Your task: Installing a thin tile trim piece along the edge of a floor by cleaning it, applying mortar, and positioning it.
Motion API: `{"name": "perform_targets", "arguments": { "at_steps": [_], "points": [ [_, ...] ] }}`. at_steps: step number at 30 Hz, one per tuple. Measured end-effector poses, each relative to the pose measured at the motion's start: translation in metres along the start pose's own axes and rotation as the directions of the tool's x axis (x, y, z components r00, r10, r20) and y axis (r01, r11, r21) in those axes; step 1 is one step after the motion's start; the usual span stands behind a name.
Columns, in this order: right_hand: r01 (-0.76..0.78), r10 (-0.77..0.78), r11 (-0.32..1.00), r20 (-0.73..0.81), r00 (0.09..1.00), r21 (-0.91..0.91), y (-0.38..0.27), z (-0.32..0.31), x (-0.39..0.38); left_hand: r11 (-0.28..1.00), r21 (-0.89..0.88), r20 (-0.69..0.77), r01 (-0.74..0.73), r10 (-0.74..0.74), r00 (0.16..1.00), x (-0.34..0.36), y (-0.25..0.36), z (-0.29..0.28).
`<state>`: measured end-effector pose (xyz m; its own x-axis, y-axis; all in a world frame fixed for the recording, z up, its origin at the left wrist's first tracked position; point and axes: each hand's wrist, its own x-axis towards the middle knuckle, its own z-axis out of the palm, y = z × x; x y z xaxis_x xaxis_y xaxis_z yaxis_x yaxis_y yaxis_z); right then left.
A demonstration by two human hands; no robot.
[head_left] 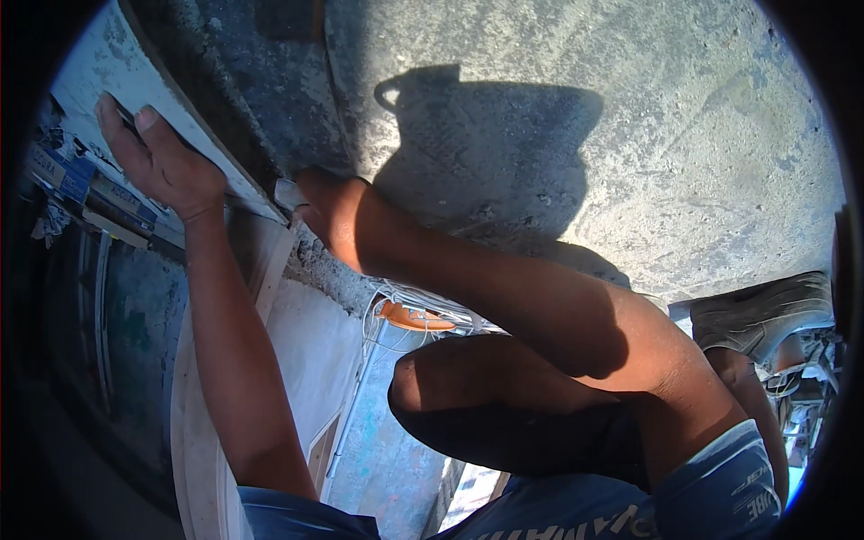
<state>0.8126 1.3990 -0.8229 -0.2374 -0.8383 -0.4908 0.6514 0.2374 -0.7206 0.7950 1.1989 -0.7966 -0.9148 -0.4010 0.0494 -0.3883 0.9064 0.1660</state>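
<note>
My left hand (166, 166) lies against a long whitish board (184, 99) at the upper left, its thumb and fingers stretched out and apart. By the lower end of this board, my right hand (328, 207) is closed, with its fingers mostly in shade. A small pale grey piece (287, 193) shows at its fingertips; its kind is unclear. Right under the board's end runs a light wooden frame edge (272, 270), beside a white panel (310, 342).
Rough concrete floor (684, 162) carries my shadow. Below my right forearm lie white cables (441, 308) and an orange curved object (414, 318). Blue boxes (67, 175) sit at the far left. My bent knee (450, 382) and a grey shoe (765, 315) are on the right.
</note>
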Motion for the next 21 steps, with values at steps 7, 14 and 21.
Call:
{"name": "perform_targets", "arguments": {
  "at_steps": [7,14,21],
  "points": [
    [0.000,0.001,0.999,-0.016,1.000,0.047,-0.002,0.005,0.002,0.999,0.034,0.015,0.016,-0.017,1.000,0.001,0.003,-0.002],
    [0.042,-0.040,0.999,-0.056,0.998,0.035,-0.008,0.021,0.002,0.981,-0.143,-0.049,0.130,-0.138,0.989,-0.001,0.014,0.002],
    [-0.182,0.183,0.977,-0.001,0.983,-0.107,-0.013,0.020,-0.002,0.989,-0.118,-0.053,0.089,-0.095,0.994,0.002,0.017,-0.002]
  ]
}}
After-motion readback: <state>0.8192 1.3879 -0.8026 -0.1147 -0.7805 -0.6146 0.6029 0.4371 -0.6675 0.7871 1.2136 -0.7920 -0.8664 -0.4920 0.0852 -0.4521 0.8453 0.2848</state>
